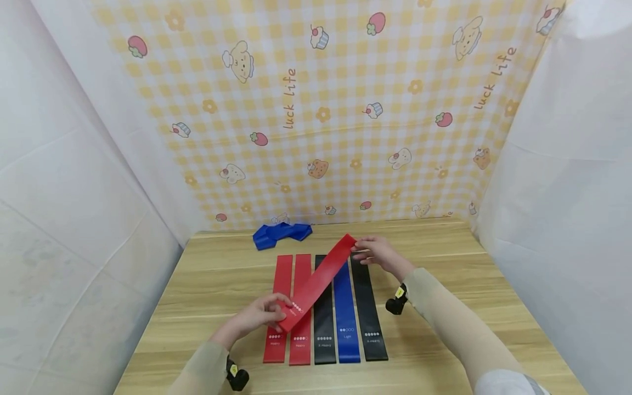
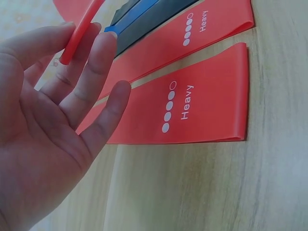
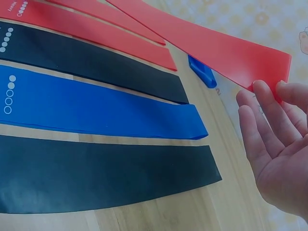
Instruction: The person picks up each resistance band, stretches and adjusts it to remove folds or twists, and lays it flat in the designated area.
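A red resistance band is stretched diagonally above the row of flat bands. My left hand pinches its near end, which is marked Heavy, between thumb and fingers. At the far end, my right hand pinches an edge with thumb and fingertips. Below lie two red bands, the outer one and its neighbour, both marked Heavy. Beside them come a black X-Heavy band, partly covered by the raised band, a blue Light band and another black X-Heavy band.
A crumpled blue band lies at the back of the wooden table, left of centre. Behind the table hangs a yellow checked cloth. White sheets enclose the left side and right side.
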Demonstrator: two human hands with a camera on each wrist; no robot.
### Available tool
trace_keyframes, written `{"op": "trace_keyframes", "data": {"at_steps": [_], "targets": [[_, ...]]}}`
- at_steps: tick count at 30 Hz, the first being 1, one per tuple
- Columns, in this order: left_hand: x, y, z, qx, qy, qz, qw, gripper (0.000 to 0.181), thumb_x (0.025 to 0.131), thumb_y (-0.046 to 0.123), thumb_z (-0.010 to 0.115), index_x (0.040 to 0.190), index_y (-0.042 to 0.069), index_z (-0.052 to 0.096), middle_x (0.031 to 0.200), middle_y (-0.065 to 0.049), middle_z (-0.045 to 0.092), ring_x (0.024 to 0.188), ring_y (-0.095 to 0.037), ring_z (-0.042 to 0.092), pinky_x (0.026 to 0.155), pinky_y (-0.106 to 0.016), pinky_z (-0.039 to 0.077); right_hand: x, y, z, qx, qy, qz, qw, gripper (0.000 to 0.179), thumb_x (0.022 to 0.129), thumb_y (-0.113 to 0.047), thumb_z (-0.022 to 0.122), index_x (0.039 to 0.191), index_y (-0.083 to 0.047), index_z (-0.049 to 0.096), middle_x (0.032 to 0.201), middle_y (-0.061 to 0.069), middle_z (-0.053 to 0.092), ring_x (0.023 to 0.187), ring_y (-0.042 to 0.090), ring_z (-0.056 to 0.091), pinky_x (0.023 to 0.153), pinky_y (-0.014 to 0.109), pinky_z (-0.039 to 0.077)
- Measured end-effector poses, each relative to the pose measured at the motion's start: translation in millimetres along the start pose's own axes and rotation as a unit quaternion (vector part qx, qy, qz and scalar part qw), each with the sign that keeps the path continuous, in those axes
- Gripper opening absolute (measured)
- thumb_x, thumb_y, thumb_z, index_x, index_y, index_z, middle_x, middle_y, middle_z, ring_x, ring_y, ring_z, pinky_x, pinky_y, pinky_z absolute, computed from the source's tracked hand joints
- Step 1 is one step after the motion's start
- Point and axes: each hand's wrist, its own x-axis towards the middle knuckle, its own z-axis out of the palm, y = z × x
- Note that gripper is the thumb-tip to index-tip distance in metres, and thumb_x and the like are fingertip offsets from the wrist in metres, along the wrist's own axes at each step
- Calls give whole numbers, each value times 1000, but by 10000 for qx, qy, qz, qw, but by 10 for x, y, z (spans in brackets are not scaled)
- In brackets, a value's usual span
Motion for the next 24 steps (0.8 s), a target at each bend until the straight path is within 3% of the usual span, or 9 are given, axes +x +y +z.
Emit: {"op": "trace_keyframes", "data": {"at_steps": [9,24], "targets": [[12,-12,65,-20,-56,-94,9999,31,94,19,64,122,7,57,95,-11,65,85,-26,67,77,-37,56,47,0,12,10,90,-53,9999,37,100,-20,56,126,7,54,109,19,68,102,37,65,78,38,56],[32,-5,107,-115,-173,-45,9998,26,94,15,63,117,4,59,93,-12,66,86,-37,66,79,-40,55,102,-2,31,43,141,11,9999,39,100,-19,54,130,6,51,112,19,68,112,45,57,96,54,44]]}}
